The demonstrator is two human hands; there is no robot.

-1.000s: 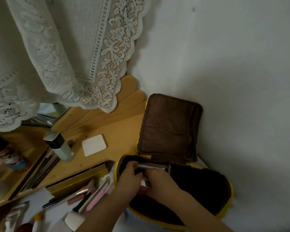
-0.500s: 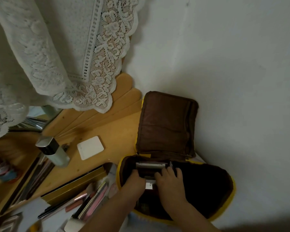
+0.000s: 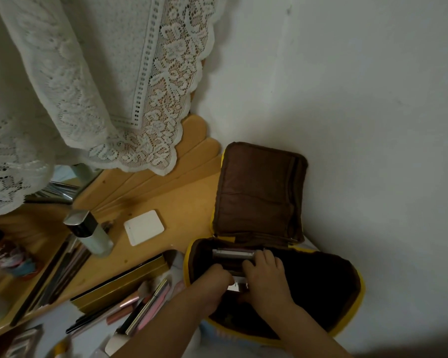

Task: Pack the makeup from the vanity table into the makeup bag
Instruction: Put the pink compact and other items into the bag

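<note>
A silvery case (image 3: 233, 254) is being settled inside the open makeup bag (image 3: 347, 301), which lies at the worktop (image 3: 181, 202) corner with its flap propped against the wall. The right hand (image 3: 265, 277) is laid over the items with fingers extended; the left hand (image 3: 215, 276) is curled on them (its grip is partly hidden). Next, a reach is called for to the brushes (image 3: 140, 298) and white compact (image 3: 143, 227) nearby.

A white lace cloth (image 3: 93, 81) hangs over the wooden bench (image 3: 181, 202), its scalloped edge at the bench's back. A white wall (image 3: 360, 99) rises right of the bench.
</note>
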